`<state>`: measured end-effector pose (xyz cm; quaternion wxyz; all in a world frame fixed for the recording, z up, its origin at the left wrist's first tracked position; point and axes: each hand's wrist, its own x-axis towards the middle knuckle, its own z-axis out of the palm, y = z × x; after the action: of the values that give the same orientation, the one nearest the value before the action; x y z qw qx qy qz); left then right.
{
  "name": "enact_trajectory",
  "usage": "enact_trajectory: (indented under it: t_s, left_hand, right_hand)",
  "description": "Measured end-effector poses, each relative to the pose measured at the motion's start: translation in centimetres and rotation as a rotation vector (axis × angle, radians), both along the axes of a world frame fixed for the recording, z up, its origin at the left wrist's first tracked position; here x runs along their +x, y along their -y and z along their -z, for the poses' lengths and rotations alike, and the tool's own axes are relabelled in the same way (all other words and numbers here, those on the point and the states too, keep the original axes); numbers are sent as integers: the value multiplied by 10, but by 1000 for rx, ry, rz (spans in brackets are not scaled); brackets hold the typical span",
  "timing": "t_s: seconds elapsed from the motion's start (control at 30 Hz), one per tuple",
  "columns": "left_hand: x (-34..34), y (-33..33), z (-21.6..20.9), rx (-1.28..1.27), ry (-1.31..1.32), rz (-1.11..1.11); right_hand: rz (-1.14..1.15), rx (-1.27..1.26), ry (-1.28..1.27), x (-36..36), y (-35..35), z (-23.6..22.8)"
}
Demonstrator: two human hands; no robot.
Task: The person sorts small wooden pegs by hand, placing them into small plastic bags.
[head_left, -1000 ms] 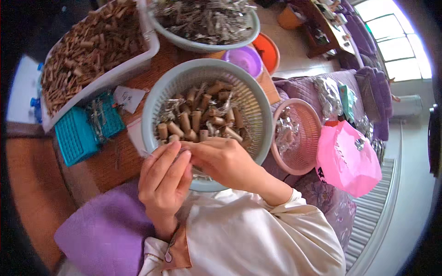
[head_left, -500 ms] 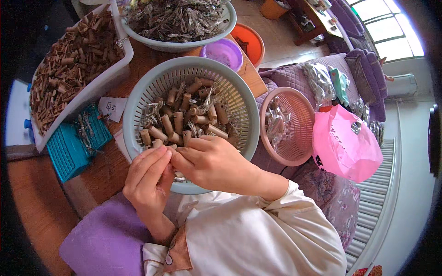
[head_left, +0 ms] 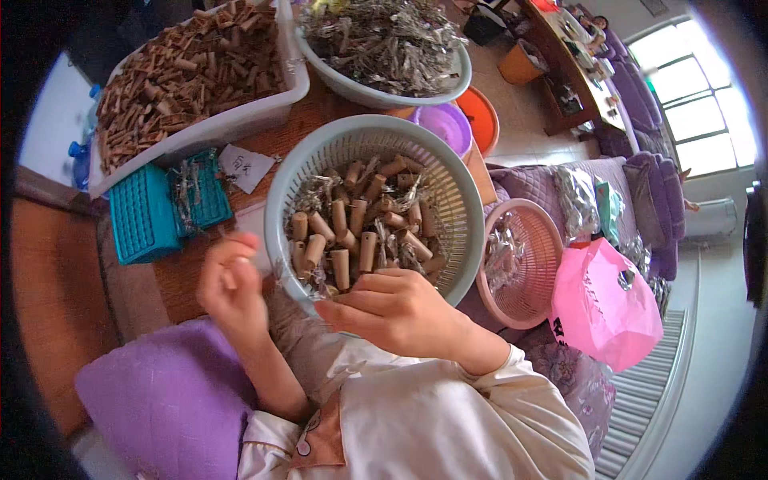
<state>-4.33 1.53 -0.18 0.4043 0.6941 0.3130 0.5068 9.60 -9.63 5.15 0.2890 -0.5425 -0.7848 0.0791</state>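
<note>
In front of me a grey-green slotted basket [head_left: 274, 220] holds brown cylinders [head_left: 368, 251], some with a small hole near the end, mixed with shiny silvery bundles. My right hand [head_left: 396, 310] is over the basket's near rim, its fingers bent and pressed together. Whatever lies between its thumb and fingertips is hidden. My left hand [head_left: 232, 284] is raised just left of the basket, apart from the right, with curled fingers smeared by motion. Closest beyond it are two joined teal trays [head_left: 144, 214], with a cluster of silvery pieces [head_left: 188, 192] on the right one.
A white tub [head_left: 204, 134] heaped with brown pieces stands far left. Beside it is a bowl [head_left: 384, 99] of silvery strips. Purple [head_left: 448, 124] and orange [head_left: 485, 116] bowls sit behind the basket. To the right are a pink basket [head_left: 520, 310] and pink bag [head_left: 612, 308].
My hands, together over the basket's near edge before, have parted. The left has swung out leftward toward the teal trays; the right stays at the rim. The whole view has shifted.
</note>
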Motion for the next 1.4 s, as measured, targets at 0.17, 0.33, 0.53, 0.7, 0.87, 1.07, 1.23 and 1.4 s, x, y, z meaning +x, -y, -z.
enact_trajectory:
  t_s: [0.17, 0.33, 0.53, 0.7, 0.87, 1.07, 1.23, 1.4]
  left_hand:
    - [-19, 12, -25, 111, 121, -152]
    - [-2, 35, -39, 393, -108, 72]
    - [-2, 31, -32, 364, -196, 154]
    - [-6, 25, -29, 237, -189, 184]
    - [-10, 14, -23, 76, -192, 230]
    - [-20, 7, -9, -267, 195, 65]
    - [-38, -16, 3, -280, 581, -221]
    - [-18, 8, -20, 181, 40, 19]
  right_hand:
    - [185, -72, -183, 0, 0, 4]
    - [289, -67, -205, -6, -4, -2]
    - [170, -16, 7, -6, -7, 3]
    - [151, 27, 63, -8, -15, 5]
    - [50, 19, 123, -9, -22, 10]
    - [76, 18, -28, -13, -24, 7]
    - [261, -84, -197, -12, -18, 2]
    - [378, -65, -213, -7, -16, 10]
